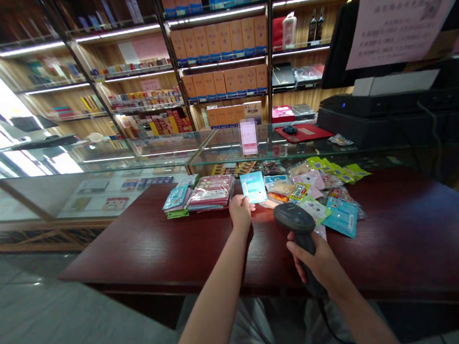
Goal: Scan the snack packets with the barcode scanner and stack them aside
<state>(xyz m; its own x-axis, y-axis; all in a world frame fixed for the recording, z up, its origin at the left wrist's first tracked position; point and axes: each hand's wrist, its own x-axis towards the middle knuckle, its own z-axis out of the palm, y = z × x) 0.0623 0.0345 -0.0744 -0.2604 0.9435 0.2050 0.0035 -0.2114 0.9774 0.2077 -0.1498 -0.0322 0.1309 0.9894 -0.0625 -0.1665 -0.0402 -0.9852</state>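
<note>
Between the fingers of my left hand (241,213) is a light-blue packet (253,187), held upright by its lower left edge above the desk. My right hand (318,261) is wrapped round the handle of a dark barcode scanner (295,218), its head toward the packet and a reddish glow on the desk below. Left of the packet stands a stack of pinkish packets (212,191), with a smaller pile of blue and green packets (177,197) beside it. A loose heap of snack packets lies to the right, including a blue packet (342,216) and yellow-green packets (336,169).
The dark red wooden desk (140,258) meets a glass display counter (161,146) at its far side. A black monitor (339,45) with a paper notice (400,25) rises at right. Shelves with orange boxes (219,40) line the back. The scanner's cable (329,323) hangs near my legs.
</note>
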